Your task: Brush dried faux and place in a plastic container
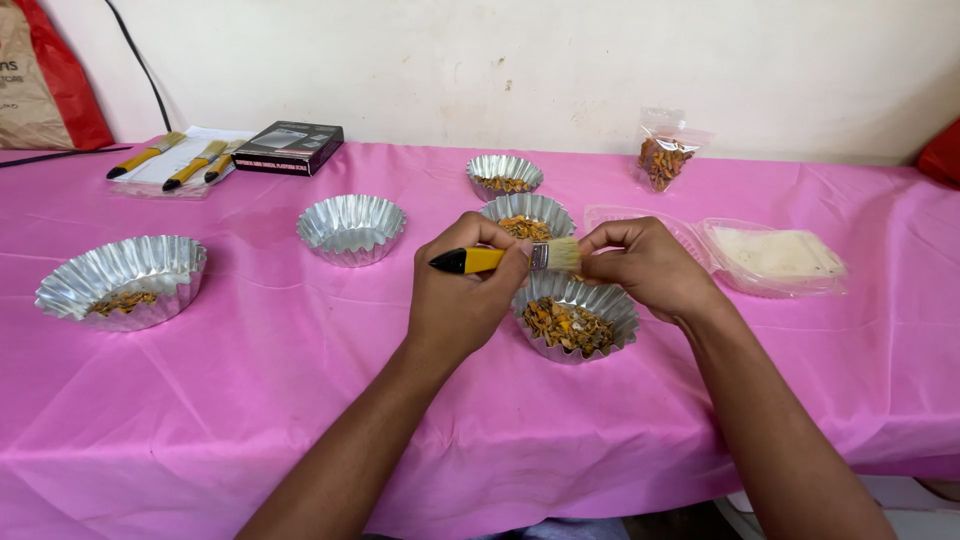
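On the pink tablecloth (250, 400), head view only: left hand (462, 300) is closed around the yellow handle of a small paintbrush (505, 259), brush held level, black handle tip pointing left, pale bristles pointing right. Right hand (650, 268) sits at the bristle end, fingertips (592, 250) pinched narrow and touching the bristles; can't tell if they hold anything else. Both hands hover directly above the near foil cup (578, 318), a fluted silver dish holding orange-brown dried pieces. Using that cup as the reference: a second foil cup (529, 215) with the same kind of pieces is just behind it, partly hidden by the hands; a third foil cup (504, 175) with a thin layer of pieces is farther back again. An empty-looking foil cup (351, 228) is to its left and slightly back, well apart. A larger foil cup (122, 281) with a few pieces is far left, near the table's left end. Far back-left: three spare brushes (185, 160) with yellow handles on a white sheet, and a black box (290, 147) just beside them. Back-right: a small clear bag (664, 155) of orange pieces standing upright. Right of the reference cup: clear plastic packs (770, 258) with something white inside, lying flat, near the right wrist. Red-and-tan bag (45, 75) at the far back-left corner against the wall.
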